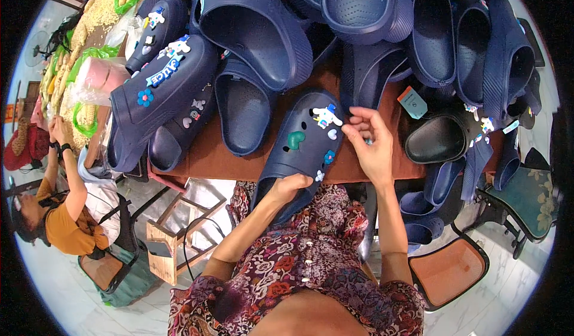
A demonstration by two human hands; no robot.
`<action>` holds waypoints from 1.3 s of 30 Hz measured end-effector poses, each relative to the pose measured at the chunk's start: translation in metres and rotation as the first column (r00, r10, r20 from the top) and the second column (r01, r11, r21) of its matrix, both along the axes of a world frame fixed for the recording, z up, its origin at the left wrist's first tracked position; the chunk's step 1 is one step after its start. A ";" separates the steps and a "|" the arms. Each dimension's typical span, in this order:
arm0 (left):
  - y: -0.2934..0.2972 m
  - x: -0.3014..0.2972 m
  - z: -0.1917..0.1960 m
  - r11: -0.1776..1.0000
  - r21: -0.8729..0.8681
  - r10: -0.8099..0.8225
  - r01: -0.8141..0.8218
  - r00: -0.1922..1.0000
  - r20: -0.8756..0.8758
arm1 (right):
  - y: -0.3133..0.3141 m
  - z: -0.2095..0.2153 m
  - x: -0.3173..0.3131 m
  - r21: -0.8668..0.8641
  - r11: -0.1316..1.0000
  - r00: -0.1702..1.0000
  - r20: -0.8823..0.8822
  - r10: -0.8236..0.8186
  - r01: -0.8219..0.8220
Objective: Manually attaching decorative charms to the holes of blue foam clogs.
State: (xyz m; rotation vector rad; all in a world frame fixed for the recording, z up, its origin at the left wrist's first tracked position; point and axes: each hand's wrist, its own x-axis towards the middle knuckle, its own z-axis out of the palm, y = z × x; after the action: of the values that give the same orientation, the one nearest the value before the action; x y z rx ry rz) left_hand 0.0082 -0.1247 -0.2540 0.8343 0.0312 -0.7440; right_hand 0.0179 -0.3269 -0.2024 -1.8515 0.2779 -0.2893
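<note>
In the middle lies a navy clog (281, 147), tilted toward me, with a white cartoon charm, a green heart, a blue flower and small pale charms on its upper. My left hand (290, 189) grips it near the heel opening, thumb on top. Just beside its right edge is my right hand (372, 147), fingers curled with thumb and index close to the white cartoon charm (326, 116). A small bluish bit shows by the curled fingers, too little to name. Left of this clog stands another navy clog (164, 91) with a cartoon charm, a lettered charm and a blue flower.
Many navy clogs (257, 31) crowd the brown-covered table (206, 156). A black clog (436, 139) and a hanging tag (412, 101) are at right. A wooden stool (164, 249), chairs (451, 270) and a person in orange (75, 225) are around, the person at left.
</note>
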 end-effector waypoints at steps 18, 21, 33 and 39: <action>-0.003 -0.003 0.023 0.979 0.112 0.178 -0.168 0.980 -0.090 | 0.034 -0.016 -0.046 0.006 0.996 0.995 0.045 -0.091 0.091; -0.003 -0.003 0.024 0.979 0.129 0.174 -0.158 0.977 -0.126 | 0.002 -0.032 -0.057 -0.151 0.967 0.978 0.079 -0.196 0.206; -0.001 0.006 0.034 0.945 -0.166 0.239 -0.281 0.943 -0.231 | -0.038 -0.034 -0.076 -0.388 0.912 0.975 -0.113 -0.192 0.134; -0.003 0.006 0.034 0.947 -0.140 0.237 -0.289 0.923 -0.305 | -0.037 -0.035 -0.076 -0.514 0.850 0.977 -0.089 -0.192 0.120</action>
State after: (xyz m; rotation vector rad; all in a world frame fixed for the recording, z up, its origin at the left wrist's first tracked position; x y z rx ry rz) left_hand 0.0140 -0.1273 -0.2198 0.5285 0.3242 -0.5953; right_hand -0.0580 -0.3638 -0.2373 -2.3829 0.4865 -0.3731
